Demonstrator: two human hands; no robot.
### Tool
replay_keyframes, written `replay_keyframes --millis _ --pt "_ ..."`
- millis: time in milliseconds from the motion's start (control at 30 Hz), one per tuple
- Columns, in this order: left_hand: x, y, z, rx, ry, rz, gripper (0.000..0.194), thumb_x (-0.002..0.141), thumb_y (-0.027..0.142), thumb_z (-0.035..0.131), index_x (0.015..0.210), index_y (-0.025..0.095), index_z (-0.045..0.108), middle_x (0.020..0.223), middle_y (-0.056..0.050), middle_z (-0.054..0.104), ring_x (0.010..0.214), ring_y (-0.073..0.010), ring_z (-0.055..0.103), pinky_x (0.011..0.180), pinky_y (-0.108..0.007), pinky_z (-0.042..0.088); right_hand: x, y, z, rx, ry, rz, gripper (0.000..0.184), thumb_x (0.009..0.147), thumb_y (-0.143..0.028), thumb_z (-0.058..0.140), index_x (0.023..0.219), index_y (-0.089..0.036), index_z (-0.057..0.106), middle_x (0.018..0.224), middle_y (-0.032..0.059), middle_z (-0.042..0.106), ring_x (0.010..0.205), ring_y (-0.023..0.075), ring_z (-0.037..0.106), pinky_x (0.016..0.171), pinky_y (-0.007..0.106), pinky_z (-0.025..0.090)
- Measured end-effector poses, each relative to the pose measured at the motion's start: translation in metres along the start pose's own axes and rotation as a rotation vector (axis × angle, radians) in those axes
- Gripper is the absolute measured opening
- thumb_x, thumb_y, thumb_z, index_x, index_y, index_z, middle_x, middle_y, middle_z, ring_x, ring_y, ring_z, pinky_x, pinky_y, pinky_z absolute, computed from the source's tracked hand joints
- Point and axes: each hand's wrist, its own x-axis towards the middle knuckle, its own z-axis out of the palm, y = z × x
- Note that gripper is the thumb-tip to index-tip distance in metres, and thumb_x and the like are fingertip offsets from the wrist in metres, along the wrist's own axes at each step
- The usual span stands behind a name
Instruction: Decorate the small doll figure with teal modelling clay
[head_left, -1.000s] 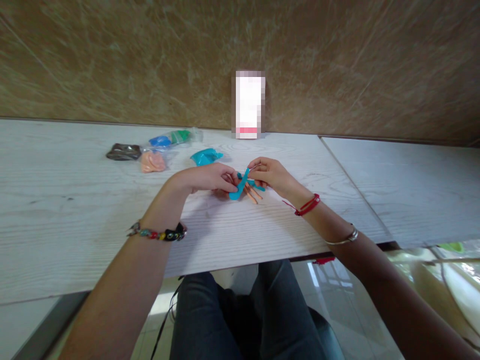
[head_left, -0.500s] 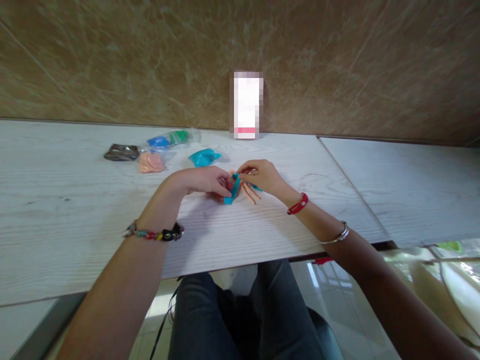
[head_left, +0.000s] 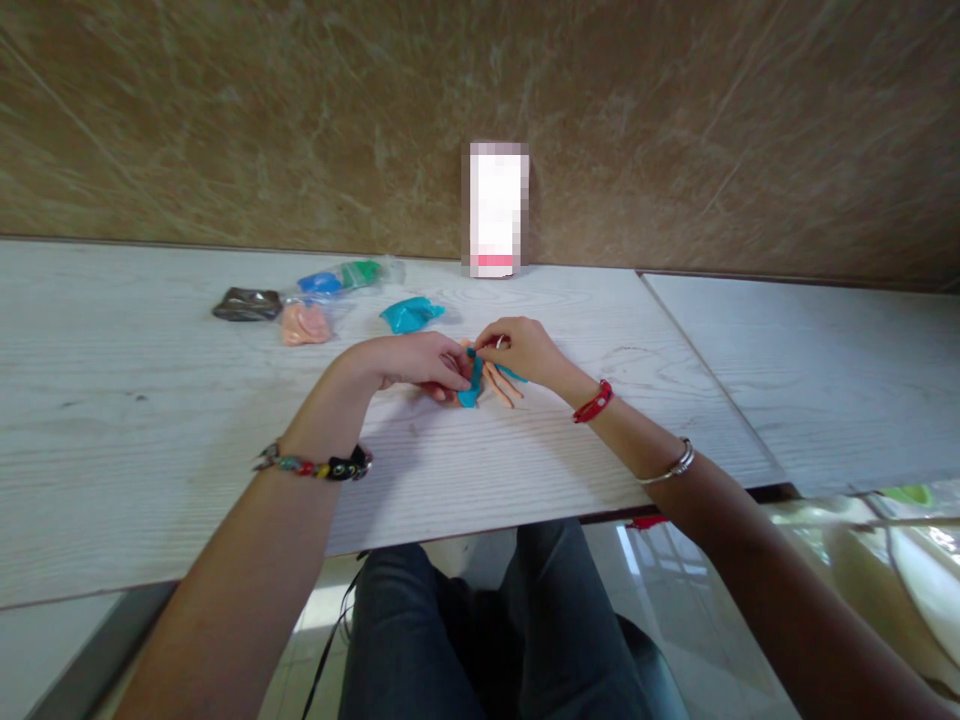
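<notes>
My left hand [head_left: 420, 362] is closed on a small peach and teal clay figure on the table, its thumb against a flat teal clay strip [head_left: 470, 392]. Thin peach clay strands [head_left: 501, 386] stick out from the figure toward the front right. With fingertips pinched, my right hand [head_left: 521, 348] holds the upper end of the teal clay, just right of the left fingers. A narrow teal piece [head_left: 513, 374] shows beneath the right palm. Fingers cover much of the figure.
Behind the hands lies a teal clay packet [head_left: 412, 314]. Farther left are brown [head_left: 247, 304], peach [head_left: 306, 324], blue [head_left: 319, 283] and green [head_left: 361, 272] packets. A blurred-out upright panel [head_left: 495, 215] leans on the marbled wall. The white table's [head_left: 420, 500] front edge is above my knees.
The teal strip has shifted slightly and its top now looks folded or bunched at my right fingertips. More of the narrow teal piece shows under my right hand. Both hands keep their hold.
</notes>
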Motion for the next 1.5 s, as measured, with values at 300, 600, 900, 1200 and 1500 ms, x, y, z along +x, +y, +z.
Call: replay_keyframes --millis 300,600,900,1200,1500 --pt "-0.0007 0.0 -0.0009 0.055 0.0 -0.043 0.021 0.062 0.031 0.063 0.077 0.017 0.059 0.07 0.0 0.063 0.063 -0.012 0.059 0.058 -0.022 0.04 -0.0004 -0.0037 -0.0014 -0.047 -0.021 -0.014 0.017 0.072 -0.008 0.058 0.079 -0.016 0.071 0.082 0.0035 0.068 0.072 0.0113 0.055 0.066 0.024 0.038" --pt "-0.0001 -0.0005 -0.0015 0.05 -0.024 -0.007 0.017 0.06 0.029 0.064 0.07 0.017 0.056 0.058 0.002 0.058 0.054 -0.0092 0.054 0.051 -0.021 0.036 -0.0005 -0.0008 -0.0005 -0.037 -0.026 -0.036 0.018 0.071 -0.008 0.058 0.08 -0.015 0.071 0.082 0.0038 0.068 0.072 0.0113 0.055 0.065 0.024 0.038" --pt "-0.0006 0.0015 0.0024 0.035 -0.018 -0.008 0.02 0.059 0.029 0.066 0.073 0.017 0.058 0.061 0.002 0.06 0.057 -0.0095 0.056 0.052 -0.021 0.036 -0.0014 -0.0062 -0.0038 -0.065 -0.058 -0.021 0.018 0.071 -0.007 0.056 0.077 -0.015 0.071 0.08 0.0037 0.068 0.07 0.0112 0.054 0.064 0.024 0.037" --pt "0.0001 0.0028 0.004 0.034 -0.003 -0.019 0.022 0.061 0.031 0.066 0.075 0.016 0.058 0.063 0.001 0.063 0.058 -0.0095 0.057 0.051 -0.02 0.037 -0.0007 -0.006 -0.0024 -0.114 -0.068 -0.026 0.013 0.073 -0.01 0.057 0.074 -0.014 0.07 0.077 0.0039 0.067 0.069 0.0113 0.054 0.064 0.024 0.037" --pt "0.0023 0.0004 0.0039 0.032 0.019 -0.024 0.022 0.063 0.033 0.065 0.076 0.017 0.059 0.058 0.002 0.06 0.052 -0.0085 0.053 0.048 -0.02 0.036 -0.001 -0.0045 -0.0004 -0.147 -0.056 -0.055 0.015 0.073 -0.01 0.056 0.074 -0.015 0.07 0.075 0.0036 0.065 0.069 0.0122 0.053 0.065 0.024 0.035"
